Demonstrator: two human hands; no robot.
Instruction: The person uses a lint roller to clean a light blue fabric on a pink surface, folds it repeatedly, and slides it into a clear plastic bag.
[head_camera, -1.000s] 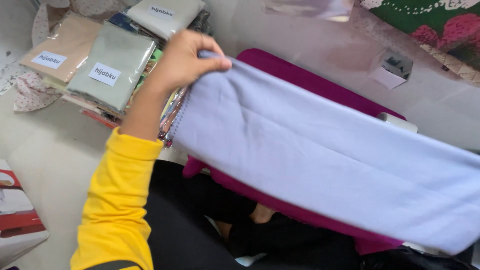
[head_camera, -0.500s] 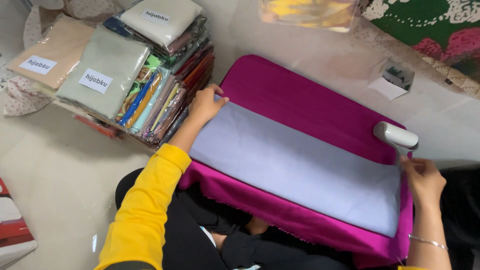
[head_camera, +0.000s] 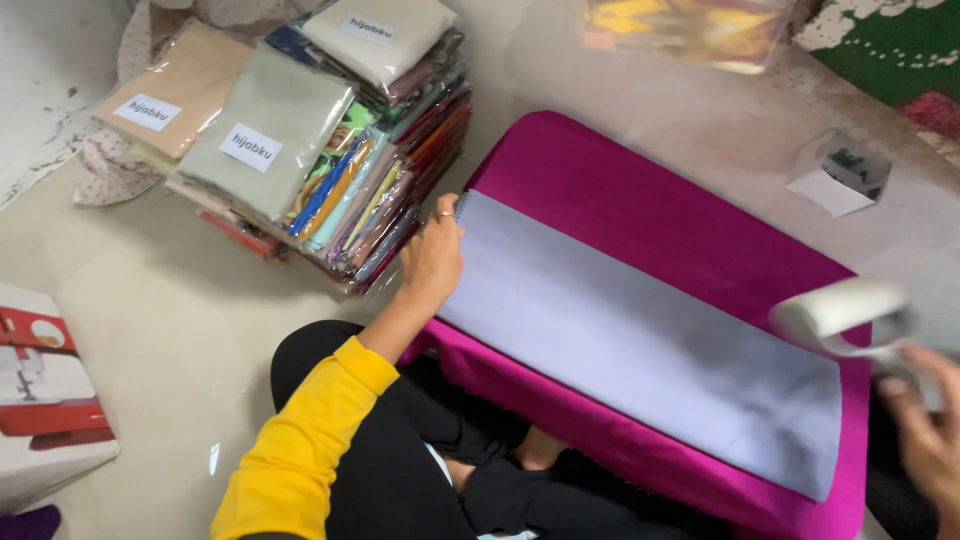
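The left hand now lies flat, fingers spread, on the near end of the grey cloth, which has come down smooth on the pink board. The right hand has picked up the white iron, its grip curled round the handle, so pressing looks ready to start.

The pale lilac rectangular cloth looks matt and smooth, lying flat on a magenta fabric-covered board with a fine woven, dull finish. The stacked cloth packs in clear plastic sleeves are glossy and crinkled. The grey floor looks smooth with a slight sheen.
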